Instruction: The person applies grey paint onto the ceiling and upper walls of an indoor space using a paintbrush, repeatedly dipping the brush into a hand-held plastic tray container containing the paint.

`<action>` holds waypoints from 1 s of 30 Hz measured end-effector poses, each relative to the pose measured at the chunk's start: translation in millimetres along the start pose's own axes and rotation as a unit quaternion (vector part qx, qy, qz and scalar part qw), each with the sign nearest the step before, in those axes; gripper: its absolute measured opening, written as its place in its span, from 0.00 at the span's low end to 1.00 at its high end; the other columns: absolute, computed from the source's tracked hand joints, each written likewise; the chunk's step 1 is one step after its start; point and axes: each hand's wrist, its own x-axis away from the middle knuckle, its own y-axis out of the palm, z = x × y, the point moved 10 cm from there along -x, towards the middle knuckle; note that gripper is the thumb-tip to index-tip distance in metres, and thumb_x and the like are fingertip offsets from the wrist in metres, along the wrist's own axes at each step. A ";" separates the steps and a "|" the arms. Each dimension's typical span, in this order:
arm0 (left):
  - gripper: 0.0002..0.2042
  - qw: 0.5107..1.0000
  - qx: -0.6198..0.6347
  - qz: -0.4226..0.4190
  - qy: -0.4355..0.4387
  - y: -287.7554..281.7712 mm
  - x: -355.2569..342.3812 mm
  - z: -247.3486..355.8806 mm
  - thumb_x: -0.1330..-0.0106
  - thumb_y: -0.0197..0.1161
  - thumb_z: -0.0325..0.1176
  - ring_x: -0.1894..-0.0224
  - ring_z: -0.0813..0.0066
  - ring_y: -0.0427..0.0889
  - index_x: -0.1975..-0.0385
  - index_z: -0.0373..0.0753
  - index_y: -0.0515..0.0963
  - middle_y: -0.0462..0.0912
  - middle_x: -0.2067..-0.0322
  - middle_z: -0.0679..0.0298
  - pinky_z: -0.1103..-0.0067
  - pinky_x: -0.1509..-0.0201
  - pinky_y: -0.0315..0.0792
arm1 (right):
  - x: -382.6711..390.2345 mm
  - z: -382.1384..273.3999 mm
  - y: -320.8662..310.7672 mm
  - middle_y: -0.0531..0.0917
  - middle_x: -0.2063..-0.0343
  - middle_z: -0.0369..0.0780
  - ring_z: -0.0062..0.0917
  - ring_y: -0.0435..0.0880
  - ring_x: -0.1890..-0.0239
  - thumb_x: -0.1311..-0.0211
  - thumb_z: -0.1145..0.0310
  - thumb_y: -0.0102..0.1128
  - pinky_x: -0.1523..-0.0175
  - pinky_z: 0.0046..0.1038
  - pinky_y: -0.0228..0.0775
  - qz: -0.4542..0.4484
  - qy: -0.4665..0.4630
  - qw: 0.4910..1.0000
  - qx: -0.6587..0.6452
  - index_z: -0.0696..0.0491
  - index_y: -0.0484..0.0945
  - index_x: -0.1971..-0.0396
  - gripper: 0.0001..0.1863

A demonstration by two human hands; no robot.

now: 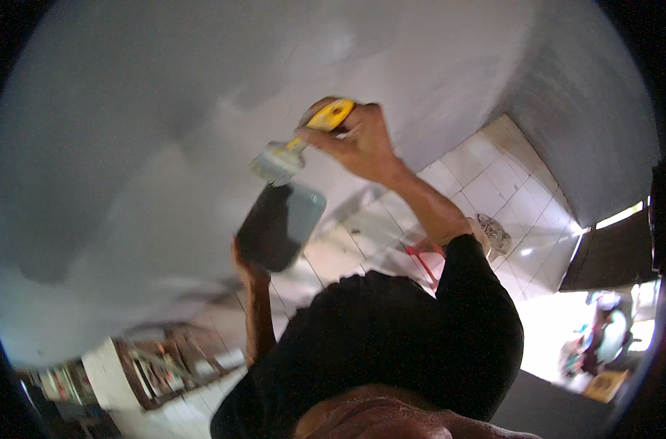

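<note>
My right hand [355,143] is closed round the yellow handle of a wide paintbrush [278,161], its bristles coated in grey and pointing down to the left. Just below the bristles is a pale blue-grey paint tray [309,208] with dark grey paint in it. My left hand [249,265] grips this tray by its lower left side; most of the fingers are hidden by the tray. Beyond both hands stands a wall [164,110] with uneven grey patches, some darker and some lighter. Whether the bristles touch the tray's rim, I cannot tell.
White floor tiles [464,164] run along the wall's foot. A red object [425,262], partly hidden by my arm, and a crumpled patterned cloth-like thing [495,235] are on the right. A wooden shelf or crate with assorted items [164,369] is at the lower left. Another grey wall [589,110] meets the floor at right.
</note>
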 end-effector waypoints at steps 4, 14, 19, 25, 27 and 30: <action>0.28 0.999 -0.003 0.045 -0.006 20.7 5.6 10.1 0.28 0.46 0.55 0.47 0.61 0.76 0.45 0.34 0.72 0.77 0.48 0.54 0.68 0.42 0.70 | 17.4 -3.1 27.0 0.85 0.75 0.39 0.18 0.84 0.73 0.43 0.69 0.70 0.64 0.19 0.77 -0.094 0.025 0.994 0.058 0.59 0.81 0.66 0.10; 0.31 0.998 0.032 0.029 -0.049 41.1 -1.9 -6.6 0.31 0.51 0.58 0.46 0.60 0.75 0.45 0.33 0.72 0.76 0.48 0.52 0.66 0.41 0.67 | 47.7 64.5 83.3 0.82 0.81 0.41 0.23 0.80 0.80 0.42 0.66 0.67 0.71 0.24 0.72 -0.225 0.074 0.945 0.224 0.56 0.79 0.67 0.10; 0.31 0.998 0.020 0.023 -0.047 35.2 1.1 -10.3 0.31 0.51 0.59 0.44 0.60 0.74 0.45 0.33 0.71 0.76 0.47 0.53 0.65 0.38 0.65 | 42.9 52.8 68.3 0.82 0.80 0.41 0.28 0.82 0.79 0.42 0.63 0.66 0.69 0.24 0.73 -0.213 0.079 0.949 0.219 0.53 0.79 0.66 0.10; 0.30 0.998 -0.011 0.016 -0.056 29.6 -3.6 -16.5 0.31 0.51 0.58 0.43 0.61 0.73 0.44 0.34 0.71 0.76 0.47 0.54 0.65 0.36 0.62 | 41.5 54.0 71.5 0.82 0.80 0.41 0.37 0.83 0.77 0.41 0.53 0.63 0.67 0.35 0.76 -0.247 -0.001 0.947 0.206 0.46 0.80 0.64 0.13; 0.30 0.998 0.015 0.029 -0.052 11.6 -11.3 -31.9 0.30 0.50 0.57 0.43 0.61 0.72 0.45 0.33 0.71 0.76 0.46 0.55 0.65 0.35 0.61 | 46.6 60.1 75.3 0.85 0.70 0.42 0.36 0.85 0.71 0.41 0.55 0.60 0.60 0.37 0.77 -0.292 0.007 0.938 0.188 0.40 0.81 0.55 0.14; 0.30 0.999 0.029 -0.021 -0.033 50.3 -5.3 -8.5 0.27 0.44 0.54 0.40 0.58 0.72 0.43 0.30 0.71 0.75 0.44 0.51 0.64 0.35 0.63 | 43.6 45.7 61.6 0.86 0.64 0.41 0.36 0.86 0.69 0.42 0.57 0.60 0.62 0.35 0.78 -0.280 -0.008 0.936 0.215 0.41 0.81 0.51 0.18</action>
